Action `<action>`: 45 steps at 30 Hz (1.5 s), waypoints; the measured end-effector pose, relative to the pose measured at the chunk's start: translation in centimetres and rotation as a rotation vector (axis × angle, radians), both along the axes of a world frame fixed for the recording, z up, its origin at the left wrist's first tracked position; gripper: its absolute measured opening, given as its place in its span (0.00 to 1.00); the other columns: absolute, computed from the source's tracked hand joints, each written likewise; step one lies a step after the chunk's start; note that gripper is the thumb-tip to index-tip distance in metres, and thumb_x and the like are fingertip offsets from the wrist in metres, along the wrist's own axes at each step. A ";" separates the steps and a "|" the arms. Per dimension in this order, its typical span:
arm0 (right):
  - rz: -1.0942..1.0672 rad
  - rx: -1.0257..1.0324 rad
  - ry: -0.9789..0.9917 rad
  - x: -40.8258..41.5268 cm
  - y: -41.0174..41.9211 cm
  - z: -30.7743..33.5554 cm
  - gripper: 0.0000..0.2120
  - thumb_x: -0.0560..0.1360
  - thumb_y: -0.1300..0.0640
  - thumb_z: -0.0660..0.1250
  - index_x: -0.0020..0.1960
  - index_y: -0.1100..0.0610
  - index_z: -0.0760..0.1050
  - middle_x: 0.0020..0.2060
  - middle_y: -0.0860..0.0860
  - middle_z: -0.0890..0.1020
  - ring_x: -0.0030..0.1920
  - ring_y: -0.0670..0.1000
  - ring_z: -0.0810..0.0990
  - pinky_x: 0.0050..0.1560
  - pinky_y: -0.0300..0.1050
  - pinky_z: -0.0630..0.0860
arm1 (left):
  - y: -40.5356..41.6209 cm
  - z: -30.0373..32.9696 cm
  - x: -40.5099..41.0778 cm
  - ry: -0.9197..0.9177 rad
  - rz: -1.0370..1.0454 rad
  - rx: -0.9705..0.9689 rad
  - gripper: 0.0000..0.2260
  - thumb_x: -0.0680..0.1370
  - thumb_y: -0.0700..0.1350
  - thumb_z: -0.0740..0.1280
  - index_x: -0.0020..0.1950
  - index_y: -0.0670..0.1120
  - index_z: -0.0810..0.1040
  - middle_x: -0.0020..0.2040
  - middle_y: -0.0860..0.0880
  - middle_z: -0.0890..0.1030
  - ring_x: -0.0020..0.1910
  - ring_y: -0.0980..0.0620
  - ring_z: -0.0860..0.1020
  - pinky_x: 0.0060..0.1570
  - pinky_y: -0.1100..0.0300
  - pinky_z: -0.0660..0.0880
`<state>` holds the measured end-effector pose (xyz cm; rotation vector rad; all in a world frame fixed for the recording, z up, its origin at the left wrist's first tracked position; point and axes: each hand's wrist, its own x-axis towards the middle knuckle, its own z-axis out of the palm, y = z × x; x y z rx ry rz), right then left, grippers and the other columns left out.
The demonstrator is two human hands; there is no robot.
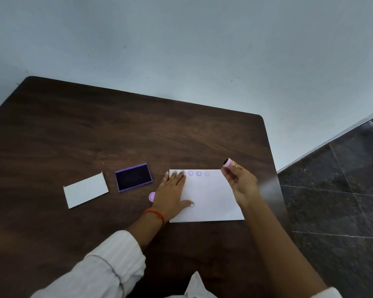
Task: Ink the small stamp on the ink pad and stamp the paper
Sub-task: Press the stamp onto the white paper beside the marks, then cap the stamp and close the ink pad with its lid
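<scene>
Lying flat on a dark wooden table [95, 136], toward its near right part: a white sheet of paper [209, 198], with a row of faint purple stamp marks [199, 173] running along its far edge. Pressing down on the paper's left side, the left hand [172, 193], palm down, fingers spread wide and flat, fingertips reaching the far edge, thumb stretched out to the right across the sheet. Circling the left wrist, a red thread bracelet [157, 214]. Hovering above the paper's far right corner, the right hand [240, 182], fingertips pinching narrow around the small stamp [227, 162], a pink cylinder tilted with its dark inked face turning up and to the left, clear of the paper. Sitting left of the paper, near but apart from it: the open purple ink pad [133, 177], dark inking surface exposed. Lying further left, a white lid [86, 189]. Peeking out just beside the left hand's left edge, a small pink cap [151, 196], partly hidden by the hand.
</scene>
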<state>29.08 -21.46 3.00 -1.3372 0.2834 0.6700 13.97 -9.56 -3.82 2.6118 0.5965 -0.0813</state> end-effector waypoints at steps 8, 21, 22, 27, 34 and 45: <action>-0.027 0.338 0.348 -4.1 -2.1 -0.6 0.08 0.74 0.64 0.64 0.41 0.66 0.79 0.34 0.57 0.86 0.36 0.51 0.85 0.41 0.43 0.83 | 0.1 1.5 -2.1 -0.159 0.104 -0.032 0.35 0.74 0.58 0.64 0.73 0.47 0.53 0.76 0.49 0.55 0.75 0.49 0.50 0.72 0.56 0.41; 0.209 0.284 0.480 -10.4 1.0 -3.3 0.05 0.70 0.66 0.68 0.42 0.67 0.81 0.40 0.60 0.86 0.42 0.55 0.85 0.43 0.47 0.83 | 0.3 0.8 -8.8 -0.204 0.482 -0.218 0.26 0.71 0.45 0.71 0.67 0.47 0.68 0.66 0.46 0.71 0.62 0.48 0.70 0.63 0.50 0.71; 0.223 0.272 0.477 -10.6 1.2 -3.4 0.05 0.69 0.66 0.68 0.41 0.66 0.82 0.40 0.60 0.86 0.44 0.56 0.85 0.45 0.47 0.83 | 0.4 0.8 -8.6 -0.208 0.495 -0.218 0.25 0.71 0.44 0.71 0.67 0.47 0.68 0.66 0.45 0.71 0.62 0.48 0.71 0.62 0.50 0.72; 0.245 0.218 0.466 -11.0 1.5 -4.2 0.05 0.70 0.66 0.68 0.40 0.64 0.82 0.41 0.59 0.86 0.50 0.57 0.82 0.54 0.50 0.76 | 0.7 0.6 -8.0 -0.235 0.517 -0.193 0.20 0.72 0.43 0.70 0.63 0.46 0.73 0.60 0.45 0.74 0.58 0.48 0.71 0.60 0.55 0.72; 0.301 0.172 0.392 -11.0 1.8 -4.5 0.06 0.72 0.65 0.66 0.44 0.63 0.82 0.44 0.58 0.85 0.50 0.56 0.82 0.53 0.49 0.77 | 1.0 1.0 -7.7 -0.244 0.501 -0.232 0.15 0.72 0.43 0.70 0.58 0.46 0.76 0.58 0.46 0.75 0.54 0.50 0.73 0.57 0.55 0.74; 0.642 -0.332 -0.560 -12.4 5.1 -2.9 0.07 0.70 0.52 0.71 0.47 0.51 0.79 0.43 0.48 0.82 0.46 0.48 0.81 0.48 0.39 0.78 | 0.8 3.4 -8.3 -0.350 0.494 -0.327 0.14 0.72 0.40 0.69 0.58 0.46 0.76 0.55 0.45 0.81 0.53 0.51 0.78 0.57 0.59 0.73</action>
